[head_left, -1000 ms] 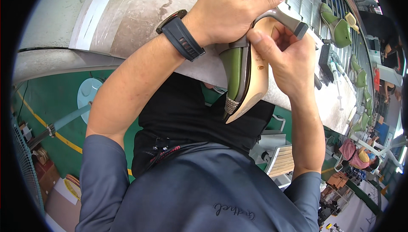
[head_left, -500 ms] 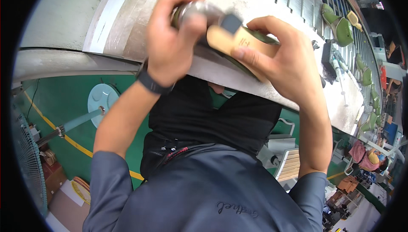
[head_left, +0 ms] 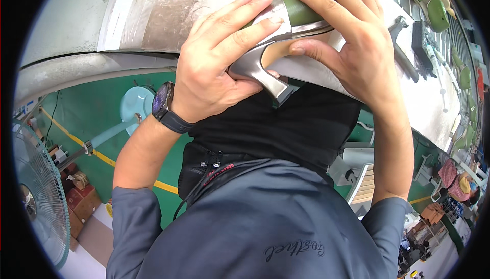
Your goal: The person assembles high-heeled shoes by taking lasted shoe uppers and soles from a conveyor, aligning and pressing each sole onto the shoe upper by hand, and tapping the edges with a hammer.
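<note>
A high-heeled shoe (head_left: 273, 64) in shiny metallic grey is held on its side over the bench edge, its heel pointing toward my body. A green shoe last (head_left: 302, 11) fills it, and a strip of tan sole shows along the arch. My left hand (head_left: 212, 67) wraps the heel end, its fingers lying across the metallic band. Over the other end, my right hand (head_left: 354, 39) curves its fingers on the far side of the last, with the thumb by the tan sole. The fingertips of the right hand partly hide that end.
To the right on the metal bench (head_left: 148, 18) lie a hammer-like tool (head_left: 401, 44), a dark block (head_left: 422, 44) and several pen-like sticks (head_left: 436, 64). Green lasts (head_left: 436, 13) line the slatted conveyor beyond. A blue fan (head_left: 46, 192) stands at the lower left.
The shoe has been turned from showing its tan sole to lying on its side, heel toward me. Both hands have shifted their hold on it, and the dark block-shaped heel tip has swung downward.
</note>
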Tool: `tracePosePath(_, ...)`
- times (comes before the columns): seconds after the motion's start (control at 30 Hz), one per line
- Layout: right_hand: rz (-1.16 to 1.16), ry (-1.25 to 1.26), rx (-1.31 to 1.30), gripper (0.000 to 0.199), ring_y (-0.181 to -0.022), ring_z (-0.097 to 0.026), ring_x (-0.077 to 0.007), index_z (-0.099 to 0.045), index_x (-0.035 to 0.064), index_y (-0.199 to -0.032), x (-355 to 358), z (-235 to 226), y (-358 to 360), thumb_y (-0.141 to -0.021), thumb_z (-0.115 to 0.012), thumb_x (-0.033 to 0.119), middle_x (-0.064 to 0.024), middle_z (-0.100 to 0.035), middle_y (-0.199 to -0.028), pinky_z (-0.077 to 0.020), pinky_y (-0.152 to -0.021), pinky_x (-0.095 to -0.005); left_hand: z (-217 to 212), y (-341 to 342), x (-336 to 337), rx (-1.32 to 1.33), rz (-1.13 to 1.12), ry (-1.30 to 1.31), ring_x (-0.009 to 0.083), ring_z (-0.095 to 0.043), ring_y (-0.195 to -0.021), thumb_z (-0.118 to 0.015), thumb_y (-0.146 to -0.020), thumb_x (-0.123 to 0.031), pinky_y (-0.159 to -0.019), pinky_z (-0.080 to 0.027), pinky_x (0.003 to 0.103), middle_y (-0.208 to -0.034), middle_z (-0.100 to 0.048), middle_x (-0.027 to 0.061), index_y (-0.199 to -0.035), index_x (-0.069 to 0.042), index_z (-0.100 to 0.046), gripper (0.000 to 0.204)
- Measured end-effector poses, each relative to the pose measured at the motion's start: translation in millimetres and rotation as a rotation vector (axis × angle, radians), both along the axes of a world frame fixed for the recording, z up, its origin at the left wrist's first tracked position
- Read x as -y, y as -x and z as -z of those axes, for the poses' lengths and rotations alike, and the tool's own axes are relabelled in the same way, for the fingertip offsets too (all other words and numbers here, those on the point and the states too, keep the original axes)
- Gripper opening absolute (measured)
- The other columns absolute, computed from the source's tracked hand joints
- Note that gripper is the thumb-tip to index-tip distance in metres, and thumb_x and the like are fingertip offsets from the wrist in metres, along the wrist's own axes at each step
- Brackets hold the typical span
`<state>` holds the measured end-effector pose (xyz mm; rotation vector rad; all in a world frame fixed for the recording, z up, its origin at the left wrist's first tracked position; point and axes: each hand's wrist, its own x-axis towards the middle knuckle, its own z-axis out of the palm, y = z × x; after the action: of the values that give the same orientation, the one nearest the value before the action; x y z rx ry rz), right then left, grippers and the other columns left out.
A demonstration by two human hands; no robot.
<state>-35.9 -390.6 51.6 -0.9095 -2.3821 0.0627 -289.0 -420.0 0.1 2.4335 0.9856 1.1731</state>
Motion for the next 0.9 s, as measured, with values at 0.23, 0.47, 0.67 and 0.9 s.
tracePosePath(0.23,-0.010,0.051,-0.036,0.059,-0.120,-0.059,-0.0385,-0.071,0.0016,-0.123,-1,1,-1,-0.073,-0.091,0.028,-0.0161,-0.067,-0.125,-0.0466,-0.102,-0.0499,-2,-3,5,-0.039,-0.013,0.011,0.0390,-0.061,-0.134,-0.094,-0.074,-0.025,-0.112,-0.049,0.046,-0.145,-0.063,0.0213,-0.132,-0.005,-0.070,0.066)
tracePosePath(0.47,0.044,0.053,-0.033,0.054,-0.112,-0.062,-0.0360,-0.072,0.0007,-0.117,0,-8,9,-0.071,-0.092,0.021,-0.0150,-0.069,-0.114,-0.0503,-0.097,-0.0449,4,1,3,-0.069,-0.005,-0.036,0.0400,-0.062,-0.132,-0.092,-0.079,-0.030,-0.110,-0.050,0.047,-0.142,-0.064,0.0222,-0.131,-0.004,-0.070,0.062)
tracePosePath(0.67,0.188,0.377,0.315,0.040,-0.096,-0.066,-0.0375,-0.068,0.0016,-0.099,-1,-63,41,-0.073,-0.090,0.023,-0.0162,-0.069,-0.094,-0.0516,-0.088,-0.0421,7,-1,5,-0.053,-0.015,-0.041,0.0404,-0.062,-0.132,-0.090,-0.080,-0.030,-0.109,-0.049,0.047,-0.142,-0.065,0.0223,-0.131,-0.004,-0.070,0.060)
tracePosePath(0.9,0.018,0.709,0.402,0.045,-0.100,-0.068,-0.0381,-0.066,0.0026,-0.106,-23,-83,17,-0.077,-0.088,0.029,-0.0176,-0.071,-0.097,-0.0496,-0.093,-0.0451,3,-15,5,-0.055,-0.033,-0.082,0.0403,-0.062,-0.132,-0.090,-0.081,-0.031,-0.108,-0.049,0.046,-0.142,-0.064,0.0223,-0.131,-0.002,-0.069,0.062)
